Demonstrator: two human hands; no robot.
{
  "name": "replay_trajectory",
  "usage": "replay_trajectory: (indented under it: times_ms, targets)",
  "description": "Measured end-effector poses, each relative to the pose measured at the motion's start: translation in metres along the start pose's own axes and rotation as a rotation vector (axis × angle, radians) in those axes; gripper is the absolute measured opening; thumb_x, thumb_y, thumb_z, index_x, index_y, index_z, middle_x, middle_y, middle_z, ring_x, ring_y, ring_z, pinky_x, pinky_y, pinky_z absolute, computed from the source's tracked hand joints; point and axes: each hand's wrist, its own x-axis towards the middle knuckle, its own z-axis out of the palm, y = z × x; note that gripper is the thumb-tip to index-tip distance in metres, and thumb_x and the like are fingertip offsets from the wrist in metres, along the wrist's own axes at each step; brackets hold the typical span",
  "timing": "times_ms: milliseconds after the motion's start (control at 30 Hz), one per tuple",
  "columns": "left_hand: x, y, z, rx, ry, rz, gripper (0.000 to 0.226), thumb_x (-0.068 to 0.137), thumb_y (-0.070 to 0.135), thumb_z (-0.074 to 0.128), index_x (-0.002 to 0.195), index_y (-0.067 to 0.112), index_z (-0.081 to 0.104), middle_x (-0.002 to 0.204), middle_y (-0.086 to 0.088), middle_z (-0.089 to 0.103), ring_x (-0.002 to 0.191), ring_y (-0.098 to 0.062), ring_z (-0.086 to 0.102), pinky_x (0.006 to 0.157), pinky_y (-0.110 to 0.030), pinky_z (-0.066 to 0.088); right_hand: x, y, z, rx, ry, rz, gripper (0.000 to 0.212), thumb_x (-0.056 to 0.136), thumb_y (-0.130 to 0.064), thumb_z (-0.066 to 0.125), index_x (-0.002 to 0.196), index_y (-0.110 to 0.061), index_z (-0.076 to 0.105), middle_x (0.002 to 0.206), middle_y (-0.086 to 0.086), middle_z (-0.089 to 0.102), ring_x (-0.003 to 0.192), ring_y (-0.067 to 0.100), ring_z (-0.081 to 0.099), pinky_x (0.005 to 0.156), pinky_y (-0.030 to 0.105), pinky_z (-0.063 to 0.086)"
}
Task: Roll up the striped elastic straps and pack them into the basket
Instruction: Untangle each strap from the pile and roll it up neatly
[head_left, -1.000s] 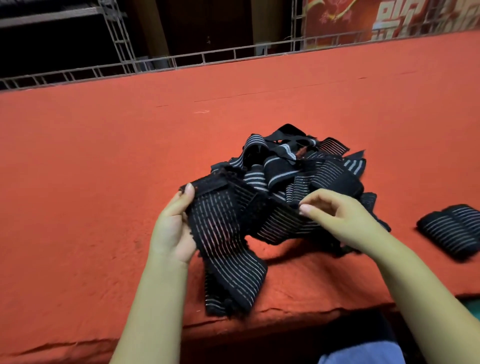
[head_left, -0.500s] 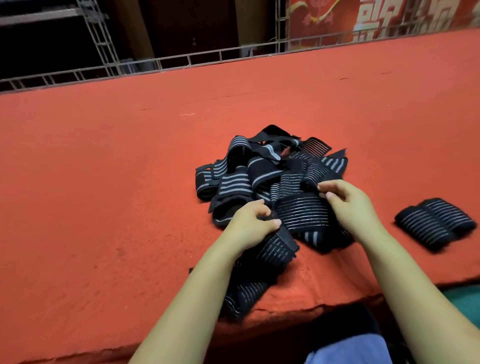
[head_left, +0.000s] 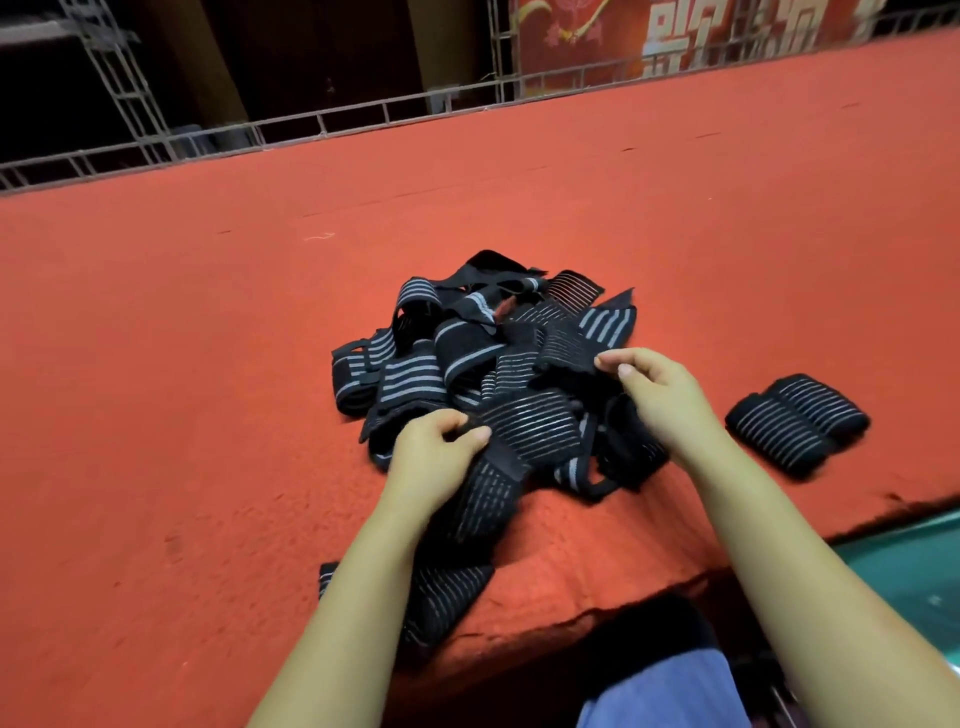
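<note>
Strap (head_left: 524, 431) on the red surface (head_left: 208, 415), at the near edge of the pile (head_left: 467, 353) — left hand (head_left: 436, 447) has come in from the far end and now pinches it mid-length, right hand (head_left: 654, 389) pinching its other end — folded shorter, rolling barely begun; two finished rolls (head_left: 795, 423) wait aside, basket unseen.

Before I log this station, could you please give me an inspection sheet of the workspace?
Surface: red felt table, front edge frayed.
Job's things: loose pile of striped straps mid-table; one strap pulled toward the near edge, its tail over the edge; two rolled straps side by side at right. Basket: nothing seen.
Clutter: nothing seen.
Hands: left hand grips the pulled strap; right hand pinches a strap at the pile's right side.
Cables: nothing seen.
Surroundings: metal railing behind the table, red banner beyond.
</note>
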Motion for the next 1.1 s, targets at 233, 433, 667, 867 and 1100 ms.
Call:
replay_trajectory:
  times_ms: [233,433,667,867,1100]
  targets:
    - [-0.024,-0.011,-0.059,-0.314,0.063,-0.123,0.016,0.086,0.009,0.069,0.079,-0.005,0.064,0.076,-0.011,0.066,0.073,-0.02,0.059,0.071,-0.036,0.045,0.0,0.003,0.02,-0.282,-0.103,-0.029,0.033,0.099,-0.01,0.045,0.126,-0.016,0.062,0.128,-0.002,0.062,0.124,0.014,0.051,0.1,0.02,0.033]
    - [-0.035,-0.011,-0.09,-0.487,0.252,-0.145,0.013,0.087,0.004,0.067,0.074,0.005,0.068,0.072,-0.01,0.067,0.067,-0.021,0.059,0.065,-0.033,0.046,-0.001,0.0,0.036,-0.446,-0.187,-0.031,0.04,0.101,-0.013,0.043,0.14,-0.015,0.049,0.146,0.001,0.046,0.138,0.016,0.037,0.105,0.018,0.025]
    - [-0.039,-0.02,-0.126,-0.672,0.589,-0.148,0.045,0.088,0.001,0.064,0.051,0.023,0.071,0.05,0.012,0.063,0.049,-0.003,0.058,0.051,-0.016,0.05,0.005,-0.004,0.034,-0.65,-0.15,0.058,0.035,0.095,-0.002,0.042,0.127,0.001,0.055,0.131,0.022,0.057,0.122,0.036,0.051,0.095,0.034,0.037]
    - [-0.04,-0.005,-0.12,-0.658,0.429,-0.09,0.02,0.088,-0.002,0.062,0.072,0.01,0.064,0.057,0.007,0.067,0.052,-0.005,0.06,0.053,-0.016,0.05,-0.007,-0.039,0.045,-0.666,-0.216,-0.138,0.044,0.097,-0.017,0.05,0.141,-0.015,0.046,0.144,0.003,0.05,0.132,0.021,0.046,0.107,0.03,0.033]
    - [-0.059,0.023,-0.122,-0.586,0.144,0.193,0.002,0.071,0.022,0.074,0.073,0.02,0.075,0.079,0.006,0.071,0.076,-0.011,0.064,0.069,-0.022,0.051,-0.047,-0.097,0.055,-0.036,-0.169,-0.261,0.017,0.098,-0.028,0.049,0.095,-0.03,0.066,0.093,-0.005,0.073,0.078,0.001,0.069,0.066,0.02,0.05]
